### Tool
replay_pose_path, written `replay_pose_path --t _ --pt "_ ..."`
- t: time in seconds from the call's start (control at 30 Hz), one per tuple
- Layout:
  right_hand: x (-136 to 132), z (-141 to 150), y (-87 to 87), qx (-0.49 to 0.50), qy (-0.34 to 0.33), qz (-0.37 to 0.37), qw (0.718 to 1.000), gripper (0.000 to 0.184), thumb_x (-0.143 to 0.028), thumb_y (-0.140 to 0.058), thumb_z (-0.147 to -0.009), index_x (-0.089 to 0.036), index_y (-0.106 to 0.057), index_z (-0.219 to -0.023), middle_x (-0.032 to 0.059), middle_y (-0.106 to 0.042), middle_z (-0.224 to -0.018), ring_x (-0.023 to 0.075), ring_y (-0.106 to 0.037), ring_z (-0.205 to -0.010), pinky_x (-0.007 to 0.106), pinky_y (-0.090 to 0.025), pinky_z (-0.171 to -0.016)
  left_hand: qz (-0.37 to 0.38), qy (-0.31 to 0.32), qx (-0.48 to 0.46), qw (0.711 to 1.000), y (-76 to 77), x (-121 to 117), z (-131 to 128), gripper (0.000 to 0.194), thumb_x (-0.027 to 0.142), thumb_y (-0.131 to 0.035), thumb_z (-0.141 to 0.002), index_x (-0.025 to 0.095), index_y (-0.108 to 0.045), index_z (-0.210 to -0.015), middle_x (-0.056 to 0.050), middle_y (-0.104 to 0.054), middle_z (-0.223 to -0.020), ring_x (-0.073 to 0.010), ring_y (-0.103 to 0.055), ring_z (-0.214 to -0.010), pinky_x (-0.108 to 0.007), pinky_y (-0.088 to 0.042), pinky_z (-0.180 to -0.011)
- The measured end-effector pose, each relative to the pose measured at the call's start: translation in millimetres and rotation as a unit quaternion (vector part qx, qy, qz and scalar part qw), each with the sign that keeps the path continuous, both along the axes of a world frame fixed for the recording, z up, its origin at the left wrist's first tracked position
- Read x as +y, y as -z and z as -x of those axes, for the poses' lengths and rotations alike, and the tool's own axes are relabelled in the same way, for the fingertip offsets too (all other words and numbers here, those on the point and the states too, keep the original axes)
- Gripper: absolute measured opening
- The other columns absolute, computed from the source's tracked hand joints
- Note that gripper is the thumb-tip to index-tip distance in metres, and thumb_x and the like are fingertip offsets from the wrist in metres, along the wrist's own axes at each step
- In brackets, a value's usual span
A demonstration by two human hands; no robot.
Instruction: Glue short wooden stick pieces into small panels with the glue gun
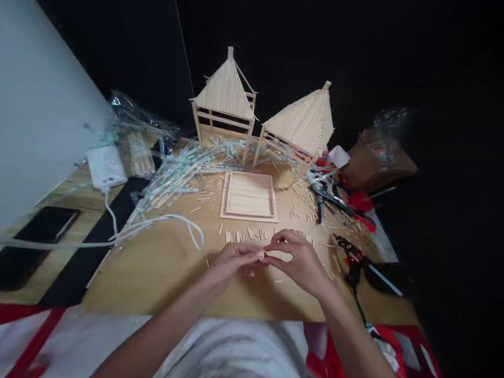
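My left hand [235,262] and my right hand [297,258] meet fingertip to fingertip over the near middle of a brown board [157,273]. Both pinch something tiny between them, probably a short wooden stick, too small to be sure. Just beyond my fingers lies a row of short cut sticks [244,235]. Farther back rests a flat square stick panel [249,196]. Behind it stand two model huts of sticks, the left hut [225,100] upright and the right hut [302,126] leaning.
Stick wrappers [177,173] pile up at back left beside a white power adapter [105,167] with its cable [157,226]. Pliers [334,199] and a glue gun [354,257] lie right. A dark phone [35,236] sits far left.
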State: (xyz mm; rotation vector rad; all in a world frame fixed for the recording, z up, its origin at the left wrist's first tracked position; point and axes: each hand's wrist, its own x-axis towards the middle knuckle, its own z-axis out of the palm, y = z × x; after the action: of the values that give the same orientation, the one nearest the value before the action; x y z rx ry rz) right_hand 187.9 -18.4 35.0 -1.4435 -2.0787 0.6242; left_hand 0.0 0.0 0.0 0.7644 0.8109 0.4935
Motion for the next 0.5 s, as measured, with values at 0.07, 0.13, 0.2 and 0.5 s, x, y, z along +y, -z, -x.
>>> replay_pose_path --t 0.07,0.13,0.2,0.5 --pt "-1.1 0.3 -2.6 0.002 -0.001 0.000 1.000 0.014 -0.026 -0.073 -0.077 -0.027 -0.074 -0.091 0.0018 -0.063 -0.086 0.0180 -0.056 -0.083 0.032 -0.039 -0.074 0.000 -0.003 -0.001 1.000 0.2 -1.0 1.9 0.027 0.037 -0.071 -0.075 0.014 -0.074 -0.089 -0.010 -0.072 -0.092 -0.0175 -0.065 -0.087 -0.016 -0.045 -0.055" --pt "-2.0 0.4 -4.4 0.004 -0.002 0.001 1.000 0.014 -0.027 -0.073 -0.077 -0.027 -0.074 -0.091 0.0016 -0.063 -0.086 0.0180 -0.056 -0.083 0.032 -0.039 -0.074 -0.001 -0.006 -0.001 1.000 0.5 -1.6 3.0 0.028 0.038 -0.071 -0.075 0.014 -0.074 -0.089 -0.010 -0.072 -0.093 -0.0174 -0.064 -0.087 -0.016 -0.045 -0.055" --pt "-2.6 0.1 -5.2 0.006 -0.001 0.003 1.000 0.014 -0.028 -0.073 -0.078 -0.028 -0.073 -0.092 0.0016 -0.063 -0.087 0.0181 -0.056 -0.083 0.032 -0.039 -0.074 -0.003 -0.009 -0.001 1.000 0.9 -1.9 2.8 0.028 0.038 -0.071 -0.075 0.014 -0.074 -0.089 -0.010 -0.072 -0.092 -0.0171 -0.064 -0.086 -0.016 -0.045 -0.054" --pt "-2.4 -1.5 -4.0 0.009 -0.006 0.002 1.000 0.015 -0.031 -0.073 -0.077 -0.028 -0.073 -0.091 0.0021 -0.063 -0.088 0.0190 -0.057 -0.084 0.034 -0.040 -0.075 0.019 -0.018 0.007 1.000 3.8 -1.2 -0.4 0.027 0.038 -0.074 -0.071 0.015 -0.074 -0.086 -0.009 -0.072 -0.087 -0.0156 -0.063 -0.081 -0.015 -0.043 -0.049"
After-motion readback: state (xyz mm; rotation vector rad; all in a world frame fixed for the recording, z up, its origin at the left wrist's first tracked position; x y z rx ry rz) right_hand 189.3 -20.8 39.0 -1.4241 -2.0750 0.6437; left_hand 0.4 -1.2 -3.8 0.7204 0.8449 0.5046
